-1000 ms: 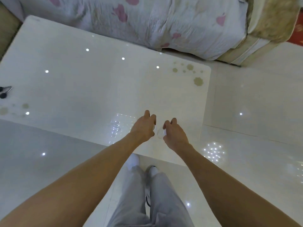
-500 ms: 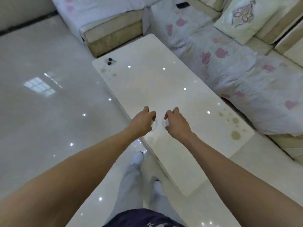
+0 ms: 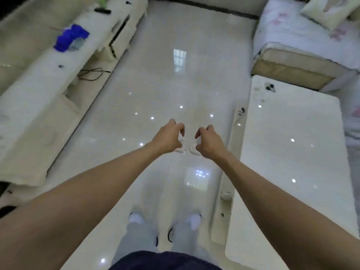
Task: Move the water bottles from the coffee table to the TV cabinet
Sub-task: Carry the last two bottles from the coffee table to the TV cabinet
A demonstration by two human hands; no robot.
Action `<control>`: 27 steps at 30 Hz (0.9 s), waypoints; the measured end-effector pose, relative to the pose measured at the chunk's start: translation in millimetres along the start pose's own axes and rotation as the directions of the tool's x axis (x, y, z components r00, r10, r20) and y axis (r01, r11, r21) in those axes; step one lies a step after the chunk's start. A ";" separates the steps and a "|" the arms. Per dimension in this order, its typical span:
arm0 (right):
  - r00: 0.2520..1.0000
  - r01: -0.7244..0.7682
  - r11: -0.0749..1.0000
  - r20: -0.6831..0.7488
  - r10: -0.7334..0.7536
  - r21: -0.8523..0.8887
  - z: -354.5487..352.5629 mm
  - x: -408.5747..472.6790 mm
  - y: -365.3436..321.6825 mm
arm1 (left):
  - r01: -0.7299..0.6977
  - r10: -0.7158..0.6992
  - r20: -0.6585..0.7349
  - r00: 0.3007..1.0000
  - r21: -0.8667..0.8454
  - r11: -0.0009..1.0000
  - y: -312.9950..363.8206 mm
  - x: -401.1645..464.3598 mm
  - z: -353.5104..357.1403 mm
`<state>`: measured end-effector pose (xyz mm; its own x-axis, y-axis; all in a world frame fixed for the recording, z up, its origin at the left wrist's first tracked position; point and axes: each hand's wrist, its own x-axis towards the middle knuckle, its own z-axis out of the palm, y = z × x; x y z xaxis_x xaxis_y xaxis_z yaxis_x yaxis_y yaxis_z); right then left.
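While the person stood on the glossy floor [image 3: 175, 84], both arms reached forward over it, each hand curled around a clear bottle seen from above. The left hand [image 3: 168, 138] gripped one bottle [image 3: 180, 148], of which only a transparent edge showed under the fingers; the right hand [image 3: 209, 142] gripped the other bottle [image 3: 192, 151] in the same way. The two bottles hung just beside each other (whether they touched I cannot tell), above the floor between the worktop [image 3: 292, 162] on the right and the TV cabinet [image 3: 39, 98] on the left. Small dark items [image 3: 270, 87] lay at the worktop's far corner. On the cabinet sat a blue bundle [image 3: 71, 38] and a dark slim object [image 3: 102, 10]. A sofa [image 3: 292, 45] stood beyond the worktop.
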<state>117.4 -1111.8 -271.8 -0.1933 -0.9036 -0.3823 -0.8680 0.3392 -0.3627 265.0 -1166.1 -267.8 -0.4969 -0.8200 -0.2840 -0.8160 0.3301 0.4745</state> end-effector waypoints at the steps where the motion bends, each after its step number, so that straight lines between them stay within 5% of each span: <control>1: 0.998 0.050 0.998 0.026 -0.049 -0.024 9.7 2.5 -27.8 | 0.048 -0.049 -0.025 0.998 -0.017 0.999 -26.2 -16.1 -10.0; 9: 0.924 0.364 0.924 0.171 -0.341 -0.120 102.7 -9.0 -244.4 | 0.366 -0.392 -0.174 0.903 -0.163 0.916 -217.9 -167.6 -75.0; 16: 0.792 0.584 0.805 0.292 -0.536 -0.105 166.4 -37.5 -410.3 | 0.599 -0.649 -0.248 0.719 -0.253 0.760 -344.9 -295.3 -125.9; 27: 0.578 0.801 0.588 0.407 -0.707 -0.117 220.5 -53.2 -599.7 | 0.727 -0.817 -0.349 0.459 -0.381 0.571 -462.6 -387.9 -184.2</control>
<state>749.1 -1209.4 -221.3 0.6881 -0.6559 -0.3105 -0.7183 -0.5549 -0.4197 889.7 -1086.8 -223.7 0.5419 -0.8093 -0.2268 -0.7146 -0.5857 0.3824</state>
